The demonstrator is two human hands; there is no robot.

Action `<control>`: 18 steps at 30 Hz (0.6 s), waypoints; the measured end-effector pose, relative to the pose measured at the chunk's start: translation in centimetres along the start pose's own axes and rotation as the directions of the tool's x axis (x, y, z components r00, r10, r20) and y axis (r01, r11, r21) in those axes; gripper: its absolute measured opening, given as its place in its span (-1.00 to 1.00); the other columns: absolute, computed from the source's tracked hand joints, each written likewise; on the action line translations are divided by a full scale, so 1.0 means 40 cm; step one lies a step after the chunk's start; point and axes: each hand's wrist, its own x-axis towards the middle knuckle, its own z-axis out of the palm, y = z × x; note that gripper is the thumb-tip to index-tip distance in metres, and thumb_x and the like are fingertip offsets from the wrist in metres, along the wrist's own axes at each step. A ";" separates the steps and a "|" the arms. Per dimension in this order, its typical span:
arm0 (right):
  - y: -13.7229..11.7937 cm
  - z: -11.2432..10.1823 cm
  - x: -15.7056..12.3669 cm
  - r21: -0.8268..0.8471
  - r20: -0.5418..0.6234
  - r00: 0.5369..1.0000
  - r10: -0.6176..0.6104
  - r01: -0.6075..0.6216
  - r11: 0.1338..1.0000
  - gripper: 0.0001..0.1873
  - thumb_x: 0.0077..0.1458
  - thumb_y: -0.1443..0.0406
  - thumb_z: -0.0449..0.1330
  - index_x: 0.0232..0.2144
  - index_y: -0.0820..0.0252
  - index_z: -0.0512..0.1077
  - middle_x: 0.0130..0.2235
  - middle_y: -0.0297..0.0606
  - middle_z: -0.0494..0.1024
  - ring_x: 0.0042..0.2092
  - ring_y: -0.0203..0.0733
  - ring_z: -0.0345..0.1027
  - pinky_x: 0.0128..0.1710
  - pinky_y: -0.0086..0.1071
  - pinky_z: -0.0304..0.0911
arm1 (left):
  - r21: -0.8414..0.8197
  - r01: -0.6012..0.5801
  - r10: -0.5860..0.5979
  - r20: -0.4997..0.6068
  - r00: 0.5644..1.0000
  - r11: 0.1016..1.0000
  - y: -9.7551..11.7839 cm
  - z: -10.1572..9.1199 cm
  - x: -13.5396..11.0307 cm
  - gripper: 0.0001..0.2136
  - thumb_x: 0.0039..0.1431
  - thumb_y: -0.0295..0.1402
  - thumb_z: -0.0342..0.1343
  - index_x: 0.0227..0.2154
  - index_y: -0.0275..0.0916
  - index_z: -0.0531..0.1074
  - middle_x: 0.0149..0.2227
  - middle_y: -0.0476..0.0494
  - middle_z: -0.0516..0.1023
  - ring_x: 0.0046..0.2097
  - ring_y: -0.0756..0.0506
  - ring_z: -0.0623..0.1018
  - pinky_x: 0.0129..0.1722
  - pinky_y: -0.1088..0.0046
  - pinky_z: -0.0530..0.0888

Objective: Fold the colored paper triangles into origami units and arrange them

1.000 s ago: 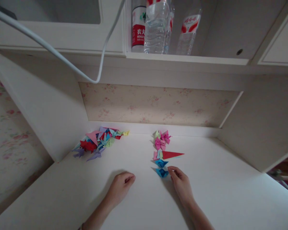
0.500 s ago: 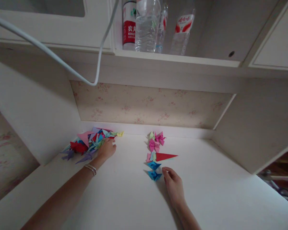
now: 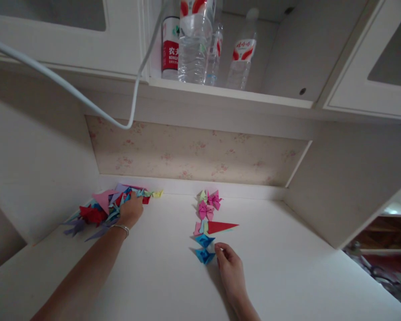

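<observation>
My left hand [image 3: 131, 210] reaches into a heap of folded coloured paper pieces [image 3: 98, 209] at the back left of the white desk [image 3: 287, 276]. Its fingers curl down among the pieces, and what they grip is hidden. A thin bracelet circles that wrist. My right hand [image 3: 230, 271] rests on the desk with its fingers loosely apart, fingertips beside the nearest blue folded piece [image 3: 204, 256]. A second blue piece [image 3: 204, 240], a red paper triangle [image 3: 222, 226] and pink folded pieces [image 3: 208, 205] form a row running away from it.
A shelf [image 3: 227, 91] above the desk carries several plastic water bottles [image 3: 194, 44]. A white cable [image 3: 87, 96] hangs in a loop on the left. Side panels wall the desk in on both sides, with a floral back panel [image 3: 194, 154] behind.
My left hand went from the desk's middle out to the paper heap and now digs deeper into it. My right hand stays beside the blue piece. The view has tilted and shifted.
</observation>
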 end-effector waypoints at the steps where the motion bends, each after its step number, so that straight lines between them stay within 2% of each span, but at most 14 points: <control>1: 0.001 0.000 0.000 -0.002 -0.001 1.000 0.002 -0.002 1.000 -0.59 -0.13 -0.01 0.21 -0.46 0.24 0.54 -0.66 -0.38 0.35 -0.59 -0.26 0.14 -0.61 -0.40 0.04 | 0.000 -0.015 0.015 -0.005 1.000 1.000 -0.001 -0.005 -0.002 -0.65 0.17 -0.51 -0.22 -0.17 -0.30 0.46 0.05 -0.46 0.30 -0.23 -0.27 0.55 -0.30 0.14 0.46; 6: 0.005 -0.002 0.001 0.025 -0.021 1.000 0.014 -0.014 1.000 -0.60 -0.14 -0.01 0.22 -0.46 0.23 0.52 -0.65 -0.40 0.35 -0.60 -0.28 0.12 -0.61 -0.41 0.02 | -0.039 -0.088 0.087 -0.029 0.996 0.995 0.006 -0.038 -0.030 -0.67 0.21 -0.47 -0.24 -0.23 -0.29 0.46 -0.06 -0.38 0.42 -0.20 -0.25 0.55 -0.25 0.19 0.46; 10: 0.014 -0.004 0.002 0.083 -0.027 0.999 0.034 -0.032 0.996 -0.59 -0.16 -0.01 0.25 -0.44 0.24 0.52 -0.68 -0.44 0.29 -0.61 -0.31 0.07 -0.63 -0.42 -0.02 | -0.128 -0.203 0.199 -0.041 0.979 0.971 0.024 -0.058 -0.090 -0.74 0.24 -0.34 -0.14 -0.30 -0.25 0.46 -0.19 -0.23 0.51 -0.14 -0.17 0.53 -0.15 0.33 0.43; 14: 0.041 -0.010 0.014 0.162 -0.051 0.996 0.079 -0.070 0.984 -0.61 -0.14 0.01 0.26 -0.41 0.23 0.50 -0.70 -0.49 0.23 -0.62 -0.33 0.02 -0.64 -0.44 -0.07 | -0.266 -0.288 0.273 -0.093 0.958 0.920 0.064 -0.072 -0.210 -0.76 0.24 -0.27 -0.10 -0.33 -0.20 0.46 -0.24 -0.13 0.53 -0.16 -0.10 0.51 -0.12 0.42 0.40; 16: 0.052 -0.015 0.023 0.216 -0.070 0.991 0.111 -0.094 0.972 -0.62 -0.13 0.04 0.26 -0.38 0.23 0.50 -0.69 -0.50 0.21 -0.61 -0.35 0.01 -0.64 -0.46 -0.08 | -0.442 -0.329 0.292 -0.152 0.944 0.834 0.094 -0.090 -0.292 -0.77 0.22 -0.25 -0.07 -0.37 -0.20 0.46 -0.29 -0.11 0.53 -0.22 -0.09 0.51 -0.18 0.43 0.39; 18: 0.055 -0.020 0.030 0.290 -0.080 0.985 0.152 -0.123 0.949 -0.63 -0.13 0.07 0.28 -0.35 0.23 0.49 -0.67 -0.51 0.22 -0.60 -0.38 0.01 -0.65 -0.49 -0.09 | -0.585 -0.349 0.320 -0.158 0.934 0.732 0.129 -0.115 -0.379 -0.78 0.22 -0.24 -0.05 -0.38 -0.19 0.46 -0.32 -0.08 0.51 -0.31 -0.06 0.48 -0.29 0.47 0.38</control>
